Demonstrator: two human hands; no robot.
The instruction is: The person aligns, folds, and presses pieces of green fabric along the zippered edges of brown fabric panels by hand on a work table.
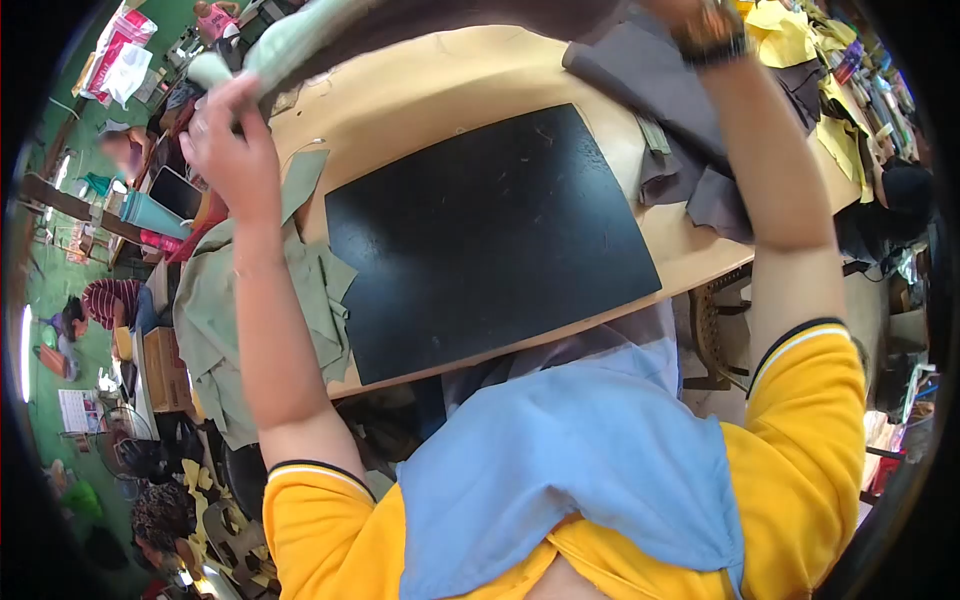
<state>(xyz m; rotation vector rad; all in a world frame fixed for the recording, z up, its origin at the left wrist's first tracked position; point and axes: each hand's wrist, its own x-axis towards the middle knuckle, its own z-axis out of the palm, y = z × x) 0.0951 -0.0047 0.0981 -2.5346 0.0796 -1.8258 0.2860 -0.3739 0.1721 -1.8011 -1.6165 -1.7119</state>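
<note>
My left hand [235, 140] is raised at the upper left, its thumb and fingers closed on the edge of a pale green cloth [290, 50]. A dark brown cloth [420, 35] runs with it along the top of the view. At the upper right, my right hand [680, 15] is close to the dark cloth's far end. The frame edge cuts off its fingers, so their grip is hidden. Below both hands a black board [490, 230] lies flat on the light wooden table [420, 75].
Grey-green fabric pieces [225, 320] are heaped at the table's left edge. Dark grey cloth pieces [640, 90] and yellow fabric [780, 35] lie to the right. A chair [712, 335] stands below the right edge. Other people [112, 300] sit on the left.
</note>
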